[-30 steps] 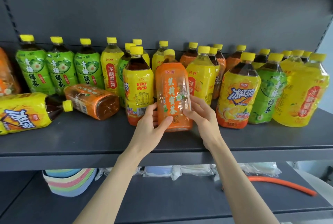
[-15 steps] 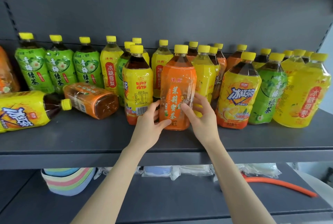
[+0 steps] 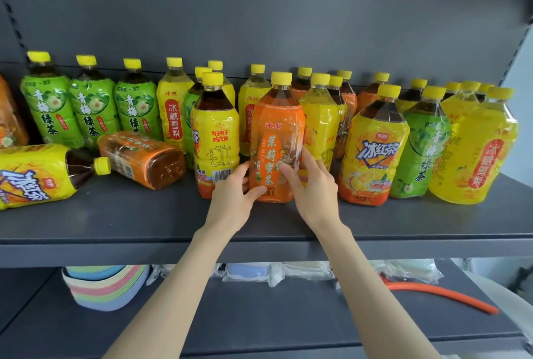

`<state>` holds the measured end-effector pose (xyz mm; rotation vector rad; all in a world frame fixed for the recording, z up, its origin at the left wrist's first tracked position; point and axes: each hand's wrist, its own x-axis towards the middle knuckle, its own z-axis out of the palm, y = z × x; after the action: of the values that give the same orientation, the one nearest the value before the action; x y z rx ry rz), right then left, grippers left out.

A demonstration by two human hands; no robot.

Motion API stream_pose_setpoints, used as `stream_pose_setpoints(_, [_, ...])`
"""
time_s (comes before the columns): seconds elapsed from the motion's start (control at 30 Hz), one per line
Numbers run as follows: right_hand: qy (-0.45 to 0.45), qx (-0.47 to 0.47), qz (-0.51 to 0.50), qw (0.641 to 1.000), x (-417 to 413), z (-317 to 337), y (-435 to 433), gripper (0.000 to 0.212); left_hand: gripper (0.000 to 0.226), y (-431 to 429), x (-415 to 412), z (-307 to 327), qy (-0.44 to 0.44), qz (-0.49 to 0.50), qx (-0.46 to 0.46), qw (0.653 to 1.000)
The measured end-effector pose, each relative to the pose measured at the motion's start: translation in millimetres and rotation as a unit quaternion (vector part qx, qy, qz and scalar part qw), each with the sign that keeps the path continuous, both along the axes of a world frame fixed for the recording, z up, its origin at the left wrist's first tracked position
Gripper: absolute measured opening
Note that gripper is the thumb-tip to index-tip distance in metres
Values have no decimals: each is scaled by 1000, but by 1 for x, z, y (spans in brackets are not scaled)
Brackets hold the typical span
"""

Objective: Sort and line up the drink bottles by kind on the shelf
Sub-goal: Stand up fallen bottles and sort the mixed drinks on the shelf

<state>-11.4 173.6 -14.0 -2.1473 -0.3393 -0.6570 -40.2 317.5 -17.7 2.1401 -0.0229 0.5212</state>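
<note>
An orange jasmine-tea bottle (image 3: 274,127) with a yellow cap stands upright at the front middle of the grey shelf (image 3: 144,220). My left hand (image 3: 233,194) wraps its lower left side and my right hand (image 3: 313,185) its lower right side. A yellow bottle (image 3: 215,127) stands just to its left and a yellow iced-tea bottle (image 3: 375,150) to its right. Three green-tea bottles (image 3: 92,107) stand in a row at the back left. Another orange bottle (image 3: 141,159) and a yellow iced-tea bottle (image 3: 37,174) lie on their sides at the left.
Several mixed yellow, green and orange bottles crowd the back and right of the shelf, with a big yellow pear-drink bottle (image 3: 476,153) at the far right. On the lower shelf lie stacked pastel bowls (image 3: 106,286), plastic-wrapped packs (image 3: 282,270) and an orange tube (image 3: 438,295).
The orange bottle was tilted with its top leaning back; both hands have stood it upright on the shelf, slightly to the right, and still hold it.
</note>
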Motion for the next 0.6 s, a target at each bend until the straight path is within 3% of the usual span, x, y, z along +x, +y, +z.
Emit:
stream_pose_setpoints(0.1, [-7, -31, -10, 999, -6, 7, -3, 55, 56, 1, -8, 0, -12, 41, 60, 997])
stream_pose_setpoints(0.2, [-30, -49, -51, 997, -17, 11, -6, 38, 33, 6, -20, 3, -67, 83, 102, 989])
stream_pose_setpoints(0.37, [-79, 23, -10, 997, -35, 14, 9, 11, 16, 25, -40, 9, -125, 113, 68, 983])
stream_pose_setpoints(0.6, [-81, 23, 55, 995, -41, 19, 74, 8, 14, 92, -53, 13, -134, 143, 8, 981])
